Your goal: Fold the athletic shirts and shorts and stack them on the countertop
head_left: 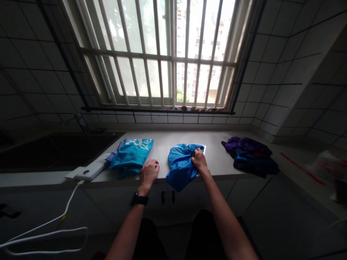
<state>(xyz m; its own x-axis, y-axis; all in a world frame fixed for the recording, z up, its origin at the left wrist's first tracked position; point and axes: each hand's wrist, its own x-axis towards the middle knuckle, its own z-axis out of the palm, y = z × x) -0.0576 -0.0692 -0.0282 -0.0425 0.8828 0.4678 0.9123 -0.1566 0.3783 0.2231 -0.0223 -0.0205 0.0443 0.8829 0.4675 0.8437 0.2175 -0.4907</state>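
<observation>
Blue cloth, one: being gripped at its right side by the right hand, the fingers being closed on a gathered fold; it is lying bunched on the middle of the counter, its near corner hanging past the front edge; left hand, fingers being held loosely curled beside the right edge of the teal cloth; whether any of that cloth is being pinched cannot be told; teal cloth, white-lettered, is lying left of the blue one in flat, seemingly folded layers, a lilac cloth showing at its left; dark heap, purple and blue-black, is lying loosely piled to the right, apart from both hands; as to progress, the teal cloth is being judged the most finished, being flat and layered; the blue cloth is being judged partway, being gathered and not yet flat; the dark heap is seeming unworked; also being listed: a white box with a cable, lying left of the teal cloth; a sink behind it; a red strip, lying right of the heap; a watch, being worn on the left wrist.
</observation>
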